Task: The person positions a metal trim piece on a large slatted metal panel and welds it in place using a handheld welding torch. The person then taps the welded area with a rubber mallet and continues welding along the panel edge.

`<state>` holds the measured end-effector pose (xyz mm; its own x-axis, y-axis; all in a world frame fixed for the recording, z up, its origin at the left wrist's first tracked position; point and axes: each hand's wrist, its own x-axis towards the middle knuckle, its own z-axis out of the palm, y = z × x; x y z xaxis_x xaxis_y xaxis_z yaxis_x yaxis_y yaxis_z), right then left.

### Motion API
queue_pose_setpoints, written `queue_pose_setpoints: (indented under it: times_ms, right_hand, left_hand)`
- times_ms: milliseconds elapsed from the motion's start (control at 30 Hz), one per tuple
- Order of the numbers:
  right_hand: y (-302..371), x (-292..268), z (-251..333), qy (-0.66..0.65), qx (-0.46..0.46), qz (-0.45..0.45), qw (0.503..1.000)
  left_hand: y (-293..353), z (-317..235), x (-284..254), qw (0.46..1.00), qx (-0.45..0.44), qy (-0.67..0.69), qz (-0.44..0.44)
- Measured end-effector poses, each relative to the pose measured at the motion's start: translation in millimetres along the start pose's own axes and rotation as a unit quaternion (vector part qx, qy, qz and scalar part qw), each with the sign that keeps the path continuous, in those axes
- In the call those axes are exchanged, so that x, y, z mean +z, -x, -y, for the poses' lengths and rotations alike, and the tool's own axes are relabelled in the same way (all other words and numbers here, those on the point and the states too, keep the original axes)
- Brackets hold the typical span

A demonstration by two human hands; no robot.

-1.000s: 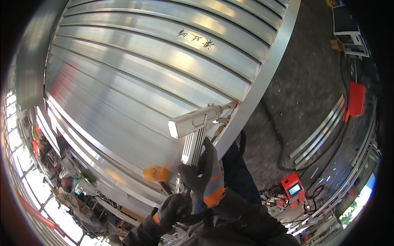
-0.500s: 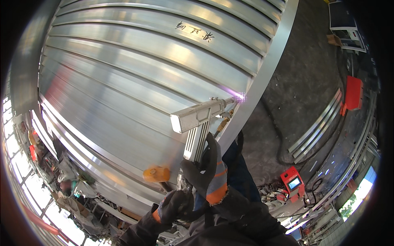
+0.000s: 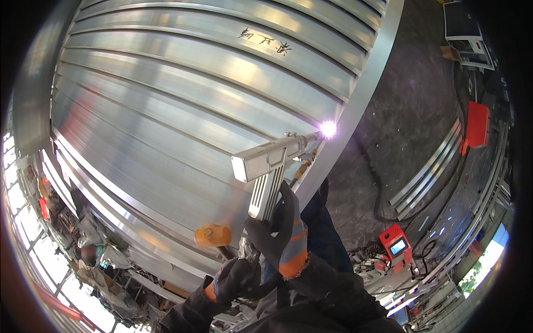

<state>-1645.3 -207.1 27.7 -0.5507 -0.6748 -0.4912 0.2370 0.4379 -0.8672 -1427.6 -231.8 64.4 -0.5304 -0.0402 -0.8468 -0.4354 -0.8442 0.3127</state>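
My right hand point(image 3: 280, 236), in a black, grey and orange glove, is wrapped round the handle of a handheld welding gun point(image 3: 266, 158). The gun's nozzle points at the edge of a large ribbed metal panel point(image 3: 166, 100), where it meets a flat frame bar point(image 3: 373, 83). A bright violet-white glare point(image 3: 328, 129) burns at the tip and hides the joint. Lower and to the left, my gloved left hand point(image 3: 236, 280) is closed beside a crinkled silvery wrapping under the gun's handle; what it holds is not clear. Close to it lies a mallet point(image 3: 212, 235) with a yellowish head.
Loose metal strips point(image 3: 427, 169) lie on the dark floor at right, near a black cable point(image 3: 377, 188). A red machine with a lit screen point(image 3: 395, 247) stands at lower right, a red box point(image 3: 477, 125) farther off. Cluttered scrap point(image 3: 105, 261) fills the lower left.
The glare at the gun's tip has grown from a small spark with a violet streak to a larger, brighter burst. Both hands and the gun have hardly moved.
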Motion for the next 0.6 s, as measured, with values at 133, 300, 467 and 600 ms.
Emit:
queue_pose_setpoints:
  times_ms: [133,300,467,600]
  right_hand:
    - [1.5,2.4,-0.7,-0.008,-0.011,-0.003,1.0]
    - [5.2,2.9,1.2,0.009,0.006,0.009,1.0]
    - [10.8,2.3,0.8,0.006,0.03,0.026,0.999]
    - [16.5,5.8,-1.9,-0.003,0.019,0.019,1.0]
  left_hand:
    - [4.0,12.0,-10.9,0.999,0.018,-0.04,0.013]
    - [6.1,9.6,-9.7,0.999,-0.014,0.02,0.034]
    - [6.5,-5.2,6.7,1.0,0.004,-0.026,0.005]
    - [8.1,-17.7,11.9,0.998,-0.003,-0.056,0.006]
